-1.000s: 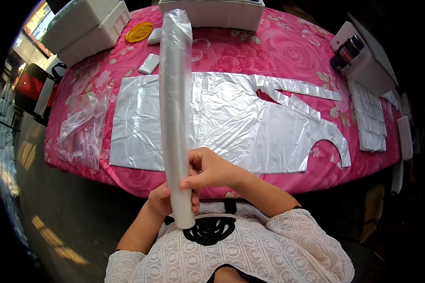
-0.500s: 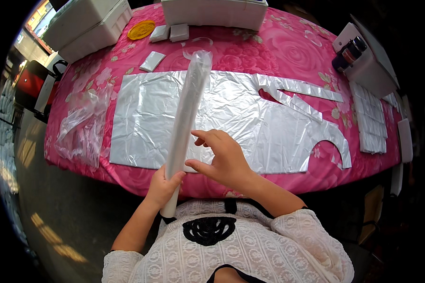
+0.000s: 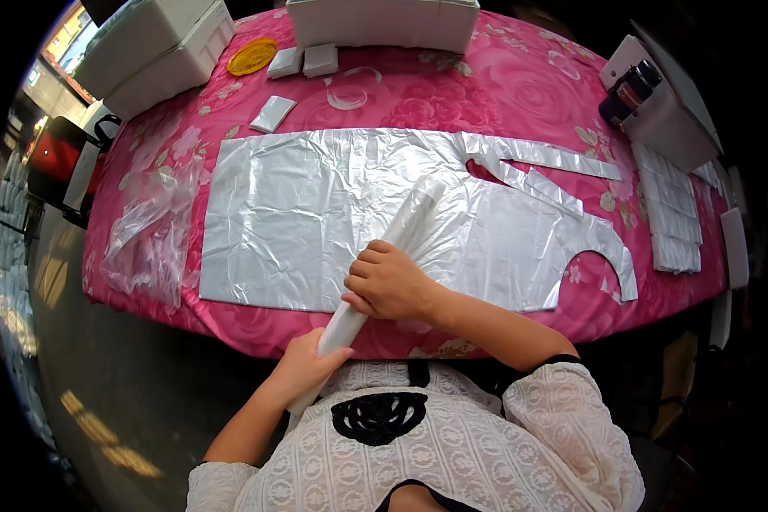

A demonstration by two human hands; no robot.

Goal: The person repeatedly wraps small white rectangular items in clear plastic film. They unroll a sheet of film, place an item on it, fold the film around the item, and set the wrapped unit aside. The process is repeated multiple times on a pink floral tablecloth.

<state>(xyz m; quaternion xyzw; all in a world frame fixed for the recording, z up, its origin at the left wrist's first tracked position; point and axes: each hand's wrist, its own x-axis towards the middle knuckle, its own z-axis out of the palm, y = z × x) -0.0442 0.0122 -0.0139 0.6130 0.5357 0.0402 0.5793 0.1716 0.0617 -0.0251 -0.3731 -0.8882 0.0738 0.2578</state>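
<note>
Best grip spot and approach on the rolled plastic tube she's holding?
Grip the plastic roll on its bare upper half, wrapping around the shaft from the right and above. It lies tilted over the silver sheet; the right hand covers its middle and the left hand its lower end.

The roll (image 3: 384, 264) in both hands is white and half clear, and the sheet (image 3: 316, 213) under it is silver-grey. Around the grip the cloth (image 3: 503, 94) is bright pink with a pattern of roses, and the blouse (image 3: 452, 444) below it is white lace with one black motif. Far behind the roll lie a yellow lid (image 3: 252, 56) and white boxes (image 3: 158, 47).
</note>
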